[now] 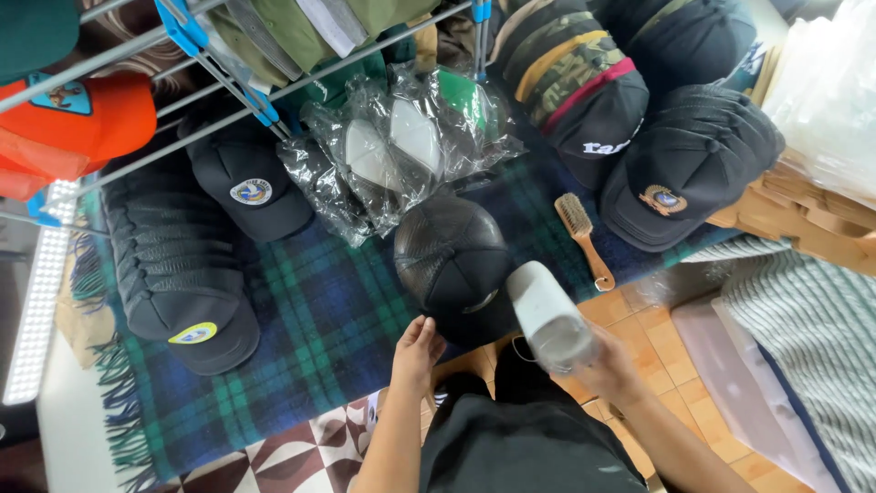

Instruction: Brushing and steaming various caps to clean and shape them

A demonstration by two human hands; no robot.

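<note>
A black mesh cap point(452, 260) lies on a blue-green plaid blanket point(319, 319) in front of me. My left hand point(418, 351) rests at the cap's near edge, fingers touching its brim. My right hand point(607, 365) is closed around a white cylindrical object point(547, 315), tilted and pointing at the cap's right side. A wooden brush point(581, 237) lies just right of the cap.
Stacks of black caps point(178, 265) lie left, more black caps point(684, 164) right, and caps in clear plastic bags point(392, 151) behind. A metal drying rack point(228, 91) crosses overhead. An orange cap point(82, 119) hangs left. Tiled floor point(639, 319) lies below.
</note>
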